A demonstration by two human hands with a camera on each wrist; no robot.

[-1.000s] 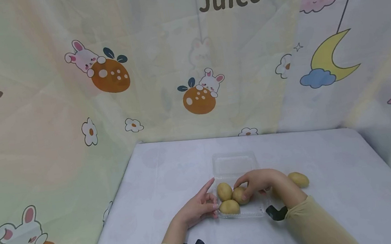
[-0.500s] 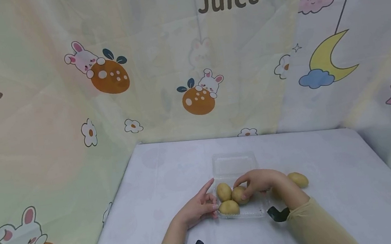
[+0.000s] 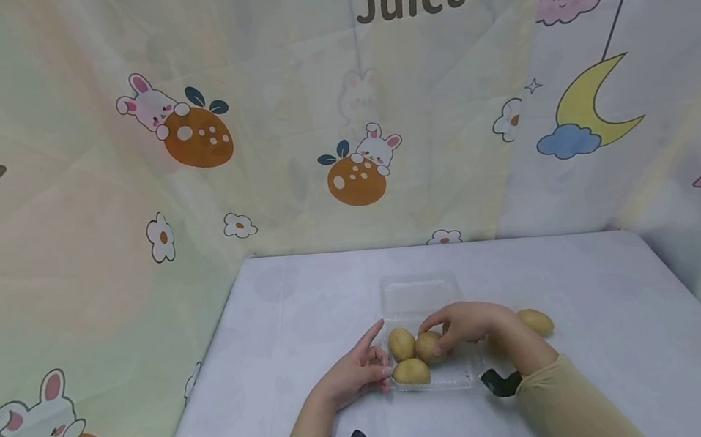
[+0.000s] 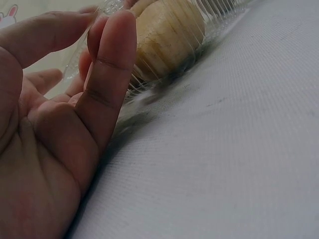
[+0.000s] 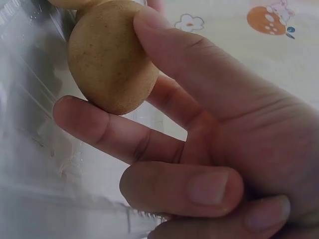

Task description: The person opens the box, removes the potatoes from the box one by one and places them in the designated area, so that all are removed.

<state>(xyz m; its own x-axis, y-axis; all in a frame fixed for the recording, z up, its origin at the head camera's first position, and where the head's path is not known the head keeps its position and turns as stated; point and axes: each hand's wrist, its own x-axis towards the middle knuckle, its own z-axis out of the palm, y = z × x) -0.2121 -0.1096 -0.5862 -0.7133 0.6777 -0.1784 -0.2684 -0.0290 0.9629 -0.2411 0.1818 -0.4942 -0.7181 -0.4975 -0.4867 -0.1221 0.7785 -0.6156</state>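
Note:
A clear plastic box (image 3: 458, 376) sits on the table with its lid (image 3: 420, 293) folded back. My right hand (image 3: 467, 323) grips a potato (image 3: 431, 347) inside it; in the right wrist view the thumb and fingers hold that potato from both sides. Two more potatoes lie along the box's left side, one at the back (image 3: 402, 344) and one in front (image 3: 410, 371). My left hand (image 3: 356, 374) pinches the box's left rim, its index finger stretched out along the edge. A ribbed wall of the box with a potato (image 4: 172, 37) behind it shows beside these fingers in the left wrist view.
Right of the box, a loose potato (image 3: 537, 322) lies on the white-covered table (image 3: 608, 303). Another potato (image 3: 495, 347) is partly hidden behind the right wrist. A printed curtain (image 3: 270, 111) stands along the table's back and left edges.
Almost nothing differs: the right wrist and sleeve have shifted slightly right, while the fingers stay on the same potato. The left hand and the box have kept their places.

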